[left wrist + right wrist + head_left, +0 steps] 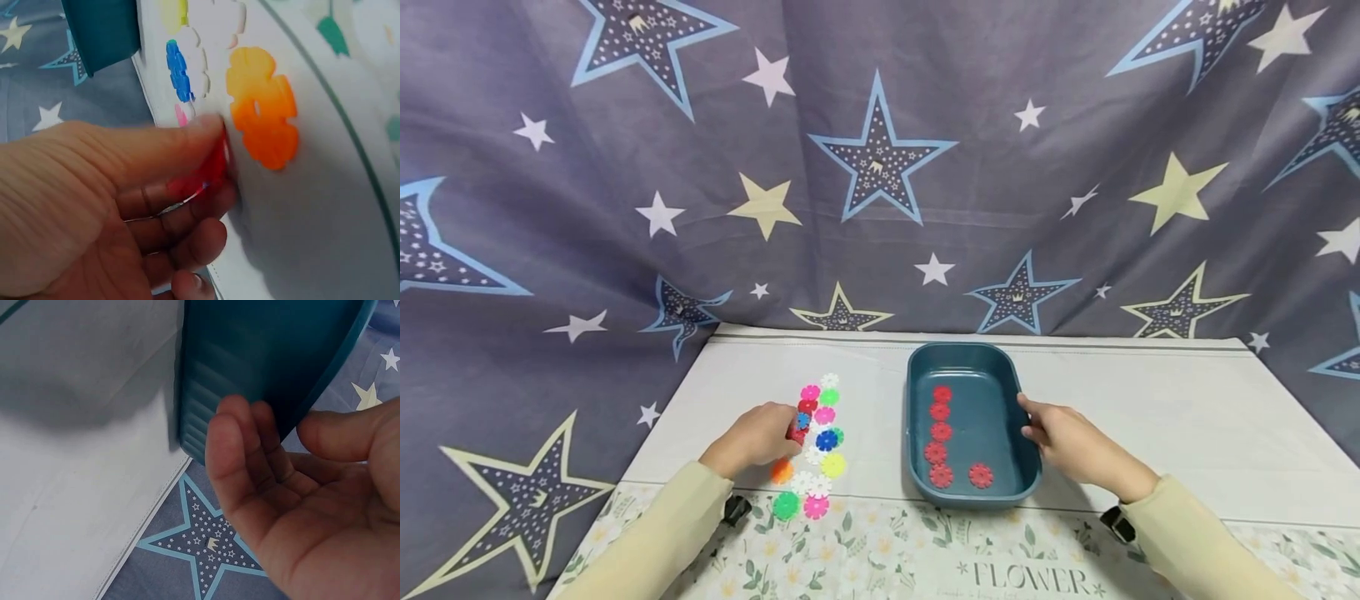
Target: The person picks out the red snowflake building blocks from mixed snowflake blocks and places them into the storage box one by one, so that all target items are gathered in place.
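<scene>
My left hand (758, 435) pinches a red flower-shaped plastic piece (211, 170) between thumb and fingers, low over the table. Around it lie loose flower pieces, among them an orange one (782, 471), a dark blue one (826, 440), a yellow one (832, 465) and a green one (786, 506). To the right stands a teal rectangular tub (988, 412). Several red flower pieces (941, 432) line its left side, and a single red piece (981, 476) lies near its front. My right hand (1067, 437) holds the tub's right wall, thumb at the rim and fingers against the outside.
A white cloth (1135, 417) covers the table, with a floral printed strip (865, 550) along the front. Behind the table and at its left hangs a grey star-patterned curtain (850, 258). The tub stands near the middle of the table.
</scene>
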Action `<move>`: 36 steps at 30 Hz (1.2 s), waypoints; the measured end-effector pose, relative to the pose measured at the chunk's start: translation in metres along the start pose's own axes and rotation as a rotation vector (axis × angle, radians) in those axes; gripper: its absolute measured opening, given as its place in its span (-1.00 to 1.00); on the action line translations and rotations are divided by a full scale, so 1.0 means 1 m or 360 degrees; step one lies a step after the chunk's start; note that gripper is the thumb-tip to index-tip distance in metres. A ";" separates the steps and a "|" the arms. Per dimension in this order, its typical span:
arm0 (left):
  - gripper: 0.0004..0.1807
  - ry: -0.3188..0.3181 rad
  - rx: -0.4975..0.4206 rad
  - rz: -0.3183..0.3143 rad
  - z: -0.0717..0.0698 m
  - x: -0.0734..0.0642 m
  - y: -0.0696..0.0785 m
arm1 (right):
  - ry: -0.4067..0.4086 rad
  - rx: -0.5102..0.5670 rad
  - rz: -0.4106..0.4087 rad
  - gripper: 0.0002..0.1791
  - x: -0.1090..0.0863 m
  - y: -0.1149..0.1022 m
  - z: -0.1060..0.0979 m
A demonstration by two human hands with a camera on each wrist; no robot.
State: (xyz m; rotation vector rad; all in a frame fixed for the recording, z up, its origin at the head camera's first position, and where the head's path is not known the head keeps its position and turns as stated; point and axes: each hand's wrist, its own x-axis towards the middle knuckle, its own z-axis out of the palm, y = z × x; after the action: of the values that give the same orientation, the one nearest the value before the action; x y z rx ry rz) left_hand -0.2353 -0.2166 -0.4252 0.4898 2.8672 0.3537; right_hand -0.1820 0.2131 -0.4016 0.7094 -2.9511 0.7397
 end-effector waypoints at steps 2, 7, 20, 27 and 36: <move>-0.76 0.0010 0.0010 0.0061 -0.001 0.000 0.000 | -0.0002 0.0003 -0.0005 -0.48 0.000 0.000 0.000; -0.83 0.0169 -0.0022 0.0239 -0.006 -0.002 0.000 | 0.0005 -0.0005 -0.0010 -0.48 0.000 0.000 0.000; -0.83 0.0632 -0.0161 0.0521 -0.023 0.003 0.027 | 0.0011 -0.0010 -0.0010 -0.49 0.000 0.003 0.001; -0.84 0.0800 -0.0115 0.0802 -0.032 0.003 0.051 | 0.0013 -0.0012 -0.0013 -0.49 0.000 0.004 0.001; -0.85 0.0856 -0.0152 0.1039 -0.040 0.013 0.082 | 0.0009 -0.0018 0.0006 -0.49 0.000 0.002 0.001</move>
State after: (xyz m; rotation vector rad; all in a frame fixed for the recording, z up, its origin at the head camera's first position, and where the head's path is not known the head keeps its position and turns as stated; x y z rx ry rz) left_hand -0.2327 -0.1451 -0.3670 1.5176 3.0663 0.8281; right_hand -0.1832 0.2140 -0.4037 0.6999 -2.9501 0.7237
